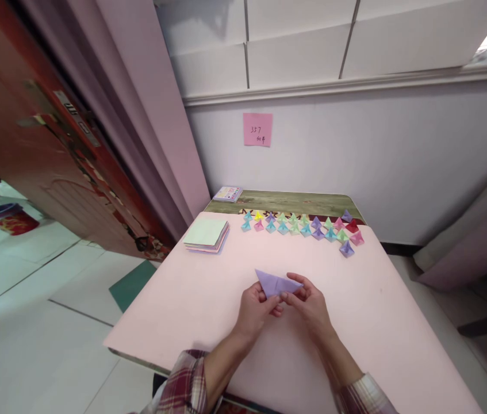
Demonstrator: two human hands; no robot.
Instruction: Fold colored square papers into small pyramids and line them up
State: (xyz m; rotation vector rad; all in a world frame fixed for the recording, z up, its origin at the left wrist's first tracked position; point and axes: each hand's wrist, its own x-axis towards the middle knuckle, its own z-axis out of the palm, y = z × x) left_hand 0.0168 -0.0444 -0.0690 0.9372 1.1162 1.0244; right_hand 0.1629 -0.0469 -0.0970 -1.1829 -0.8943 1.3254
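A sheet of purple origami paper (274,284), folded into a triangle with a crease down its middle, is held just above the pink tabletop. My left hand (257,307) pinches its lower left part, thumb in front and fingers behind. On the other side my right hand (309,300) grips the right half, its thumb near the left thumb at the bottom edge and its index finger along the back. Some fingertips are hidden behind the paper.
Several small folded paper pieces (294,228) in many colours stand in rows at the table's far side. A stack of square paper (206,233) lies at the left, and a packet (227,194) behind it. The pink table cover (355,322) lies under my arms. A pink note (257,129) hangs on the wall.
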